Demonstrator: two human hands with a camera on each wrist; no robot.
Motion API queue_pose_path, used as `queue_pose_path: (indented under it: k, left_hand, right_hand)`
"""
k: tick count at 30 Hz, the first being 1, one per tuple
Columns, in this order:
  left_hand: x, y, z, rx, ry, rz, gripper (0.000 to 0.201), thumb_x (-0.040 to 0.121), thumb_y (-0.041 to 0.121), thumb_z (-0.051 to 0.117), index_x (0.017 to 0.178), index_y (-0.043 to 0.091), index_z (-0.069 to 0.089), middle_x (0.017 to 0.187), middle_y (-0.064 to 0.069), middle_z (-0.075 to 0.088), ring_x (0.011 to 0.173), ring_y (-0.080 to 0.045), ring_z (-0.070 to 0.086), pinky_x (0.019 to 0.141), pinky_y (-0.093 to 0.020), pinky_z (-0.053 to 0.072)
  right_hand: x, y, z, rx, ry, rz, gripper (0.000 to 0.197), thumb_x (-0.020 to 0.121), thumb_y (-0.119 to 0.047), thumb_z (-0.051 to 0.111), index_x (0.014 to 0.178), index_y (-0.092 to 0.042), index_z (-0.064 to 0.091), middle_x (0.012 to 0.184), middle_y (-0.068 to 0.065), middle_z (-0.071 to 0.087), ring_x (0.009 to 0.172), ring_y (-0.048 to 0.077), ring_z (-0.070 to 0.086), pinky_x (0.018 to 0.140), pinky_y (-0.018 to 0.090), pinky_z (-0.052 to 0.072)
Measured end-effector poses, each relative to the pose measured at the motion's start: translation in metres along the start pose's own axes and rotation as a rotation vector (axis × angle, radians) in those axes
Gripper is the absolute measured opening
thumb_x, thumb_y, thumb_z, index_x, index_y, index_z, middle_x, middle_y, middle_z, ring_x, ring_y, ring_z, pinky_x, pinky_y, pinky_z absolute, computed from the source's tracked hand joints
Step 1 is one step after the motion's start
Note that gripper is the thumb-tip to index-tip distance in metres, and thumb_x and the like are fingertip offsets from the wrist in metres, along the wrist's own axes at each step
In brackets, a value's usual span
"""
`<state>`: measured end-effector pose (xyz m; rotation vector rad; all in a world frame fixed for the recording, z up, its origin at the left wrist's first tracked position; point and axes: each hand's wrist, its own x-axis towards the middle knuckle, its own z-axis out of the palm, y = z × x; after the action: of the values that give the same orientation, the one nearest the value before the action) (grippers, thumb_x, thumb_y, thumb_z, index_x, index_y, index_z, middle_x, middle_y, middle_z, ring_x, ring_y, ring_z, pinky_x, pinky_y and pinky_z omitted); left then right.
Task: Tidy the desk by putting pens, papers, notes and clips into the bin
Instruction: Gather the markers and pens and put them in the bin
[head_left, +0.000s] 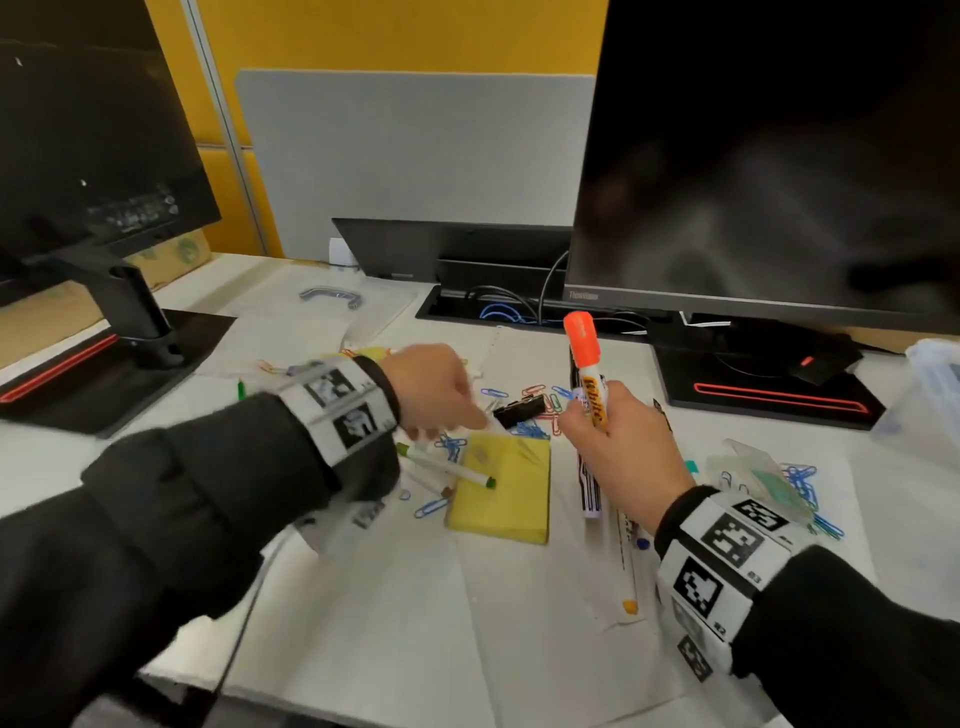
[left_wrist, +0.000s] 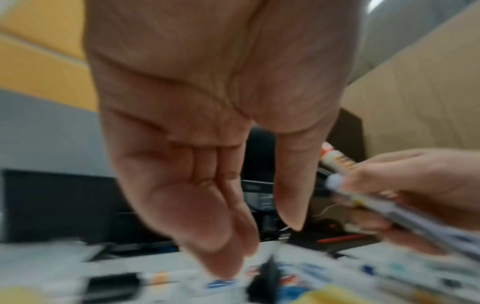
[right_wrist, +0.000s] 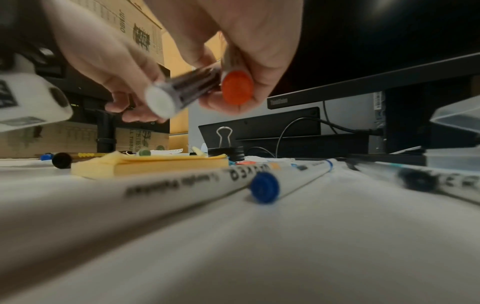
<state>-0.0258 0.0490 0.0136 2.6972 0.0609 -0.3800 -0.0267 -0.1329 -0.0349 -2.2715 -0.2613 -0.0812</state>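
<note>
My right hand (head_left: 597, 431) grips two markers together: an orange-capped whiteboard marker (head_left: 584, 358) standing upright and a black-and-white marker (head_left: 590, 486) hanging below the fist. In the right wrist view their ends show, orange (right_wrist: 237, 87) and white (right_wrist: 159, 102). My left hand (head_left: 457, 423) hovers with straight fingers, holding nothing, its fingertips (left_wrist: 226, 265) just above a black binder clip (head_left: 519, 410). A yellow sticky-note pad (head_left: 501, 488) lies below it with a green-tipped pen (head_left: 447, 466) across its corner. Coloured paper clips (head_left: 537, 431) lie scattered on the sheets of paper (head_left: 415, 597).
A clear plastic bin (head_left: 930, 405) stands at the right edge of the desk. More pens (right_wrist: 265, 187) lie on the paper near my right wrist. Two dark monitors (head_left: 769, 156) on stands and an open cable tray (head_left: 498, 309) line the back.
</note>
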Motion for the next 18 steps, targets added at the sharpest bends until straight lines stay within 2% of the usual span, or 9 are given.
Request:
queue_pose_path:
  k: [4, 5, 7, 8, 10, 12, 15, 16, 18]
  left_hand:
    - [0.003, -0.042, -0.029, 0.282, 0.002, -0.322, 0.036, 0.083, 0.039, 0.063, 0.067, 0.007, 0.06, 0.059, 0.001, 0.058, 0.05, -0.011, 0.053, 0.055, -0.019, 0.044]
    - [0.003, -0.049, -0.031, 0.338, -0.022, -0.378, 0.035, 0.084, 0.039, 0.062, 0.072, 0.006, 0.059, 0.06, 0.001, 0.055, 0.052, -0.011, 0.05, 0.055, -0.018, 0.041]
    - [0.001, -0.061, -0.027, 0.402, -0.066, -0.44, 0.034, 0.087, 0.038, 0.059, 0.095, 0.005, 0.059, 0.068, -0.002, 0.052, 0.058, -0.014, 0.048, 0.053, -0.016, 0.035]
    - [0.001, -0.066, -0.022, 0.401, -0.08, -0.455, 0.034, 0.087, 0.038, 0.058, 0.098, 0.006, 0.059, 0.069, -0.003, 0.052, 0.059, -0.015, 0.048, 0.053, -0.016, 0.034]
    - [0.003, -0.075, -0.012, 0.329, -0.066, -0.475, 0.029, 0.085, 0.035, 0.061, 0.077, 0.007, 0.059, 0.063, -0.001, 0.053, 0.054, -0.013, 0.048, 0.053, -0.017, 0.036]
    - [0.004, -0.078, -0.006, 0.275, -0.013, -0.475, 0.032, 0.083, 0.032, 0.063, 0.06, 0.011, 0.053, 0.058, 0.0, 0.053, 0.051, -0.012, 0.048, 0.053, -0.019, 0.039]
    - [0.003, -0.077, -0.002, 0.211, 0.068, -0.465, 0.037, 0.081, 0.036, 0.064, 0.059, 0.012, 0.048, 0.059, -0.001, 0.049, 0.065, -0.019, 0.053, 0.051, -0.02, 0.036]
    - [0.001, -0.076, -0.002, 0.192, 0.072, -0.462, 0.038, 0.081, 0.038, 0.064, 0.061, 0.011, 0.048, 0.061, -0.002, 0.049, 0.071, -0.02, 0.053, 0.051, -0.02, 0.035]
    - [-0.002, -0.075, 0.0, 0.122, 0.023, -0.461, 0.033, 0.08, 0.039, 0.065, 0.07, 0.008, 0.057, 0.067, -0.004, 0.052, 0.074, -0.02, 0.052, 0.052, -0.02, 0.036]
  right_hand:
    - [0.006, -0.003, 0.002, 0.036, -0.001, 0.022, 0.015, 0.091, -0.024, 0.047, 0.097, -0.011, 0.042, 0.086, 0.011, 0.059, 0.075, 0.025, 0.063, 0.054, 0.028, 0.047]
    - [0.007, -0.003, 0.002, 0.035, 0.004, 0.03, 0.015, 0.091, -0.023, 0.046, 0.1, -0.012, 0.04, 0.089, 0.012, 0.059, 0.077, 0.026, 0.062, 0.056, 0.03, 0.048]
    - [0.009, -0.004, 0.003, 0.012, 0.025, 0.019, 0.02, 0.093, -0.023, 0.044, 0.108, -0.01, 0.041, 0.09, 0.014, 0.058, 0.076, 0.026, 0.059, 0.061, 0.034, 0.051]
    - [0.009, -0.004, 0.003, 0.003, 0.033, 0.004, 0.024, 0.094, -0.025, 0.043, 0.111, -0.009, 0.043, 0.09, 0.014, 0.059, 0.075, 0.027, 0.059, 0.063, 0.036, 0.051]
    - [0.011, -0.004, 0.005, 0.029, 0.03, -0.035, 0.024, 0.095, -0.027, 0.042, 0.112, -0.011, 0.047, 0.091, 0.015, 0.061, 0.073, 0.026, 0.059, 0.064, 0.036, 0.052]
    - [0.012, -0.005, 0.008, 0.099, 0.0, -0.072, 0.02, 0.094, -0.026, 0.045, 0.108, -0.012, 0.051, 0.09, 0.013, 0.063, 0.065, 0.019, 0.057, 0.059, 0.031, 0.051]
    - [0.015, -0.008, 0.014, 0.189, -0.036, -0.097, 0.016, 0.091, -0.021, 0.052, 0.104, -0.012, 0.055, 0.085, 0.008, 0.062, 0.059, 0.011, 0.054, 0.05, 0.017, 0.044]
    - [0.016, -0.01, 0.016, 0.196, -0.048, -0.108, 0.015, 0.091, -0.021, 0.053, 0.103, -0.012, 0.056, 0.081, 0.005, 0.061, 0.058, 0.01, 0.054, 0.049, 0.016, 0.043]
    - [0.016, -0.013, 0.02, 0.173, -0.076, -0.142, 0.014, 0.09, -0.022, 0.054, 0.101, -0.012, 0.055, 0.073, 0.0, 0.057, 0.056, 0.011, 0.051, 0.053, 0.022, 0.044]
